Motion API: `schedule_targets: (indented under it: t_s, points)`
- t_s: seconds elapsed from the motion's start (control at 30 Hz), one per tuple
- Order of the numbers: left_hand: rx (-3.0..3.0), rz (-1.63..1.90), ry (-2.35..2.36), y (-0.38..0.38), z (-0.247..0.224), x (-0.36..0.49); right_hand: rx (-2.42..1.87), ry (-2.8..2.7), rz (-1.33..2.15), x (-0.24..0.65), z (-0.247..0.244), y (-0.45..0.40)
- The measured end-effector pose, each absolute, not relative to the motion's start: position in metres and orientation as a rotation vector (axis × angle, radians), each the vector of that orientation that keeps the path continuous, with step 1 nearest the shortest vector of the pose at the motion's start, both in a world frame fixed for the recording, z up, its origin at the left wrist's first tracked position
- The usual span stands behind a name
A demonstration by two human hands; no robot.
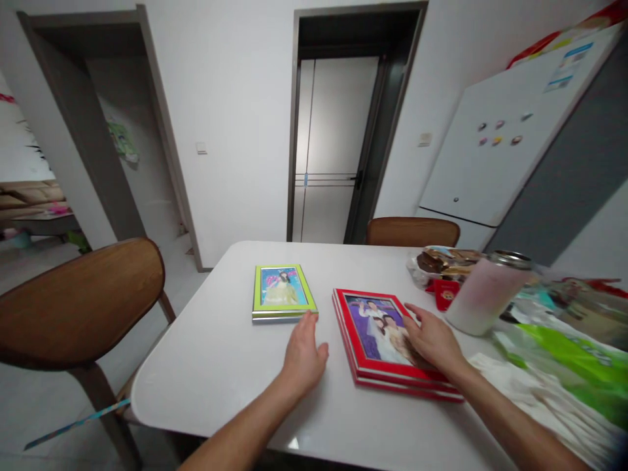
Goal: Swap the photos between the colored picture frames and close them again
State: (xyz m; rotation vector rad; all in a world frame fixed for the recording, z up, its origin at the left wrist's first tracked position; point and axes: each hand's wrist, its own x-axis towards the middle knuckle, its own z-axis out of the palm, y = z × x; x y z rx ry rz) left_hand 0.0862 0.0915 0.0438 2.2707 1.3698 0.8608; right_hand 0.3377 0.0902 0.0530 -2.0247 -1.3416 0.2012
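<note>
A yellow-green picture frame [284, 293] lies face up on the white table [220, 366]. My left hand [305, 353] touches its near right corner with the fingertips, thumb apart, holding nothing. To the right, red picture frames [375, 333] lie stacked, the top one showing a photo of people on purple. Over the right edge of this stack rests my right hand [432, 340], its thumb and fingers spread and not closed round anything.
A pink and white bottle [488, 294] stands right of the red frames, beside a red packet [445, 294], snack packages [449, 261], a green plastic bag [579, 366] and white cloth [534, 399]. Wooden chairs stand left [83, 301] and behind [412, 231].
</note>
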Motion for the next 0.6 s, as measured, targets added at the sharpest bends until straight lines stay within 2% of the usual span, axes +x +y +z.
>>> schedule_targets:
  t_s: [0.07, 0.17, 0.27, 0.47, 0.6]
  points:
    - [2.315, 0.848, 1.475, 0.117, 0.046, 0.066, -1.884, -1.53, 0.161, 0.296, 0.061, 0.089]
    - [2.346, 0.783, 1.582, 0.141, 0.046, 0.042, -1.698, -1.73, 0.334, 0.23, 0.063, 0.092]
    - [2.388, 0.712, 1.614, 0.141, 0.044, 0.03, -1.702, -1.566, 0.483, 0.188, 0.053, 0.105]
    - [2.396, 0.674, 1.597, 0.1, 0.048, 0.021, -1.745, -1.279, 0.708, 0.176, 0.036, 0.116]
    - [2.358, 0.688, 1.538, 0.076, 0.062, 0.011, -1.491, -1.056, 0.95, 0.178, 0.048, 0.088]
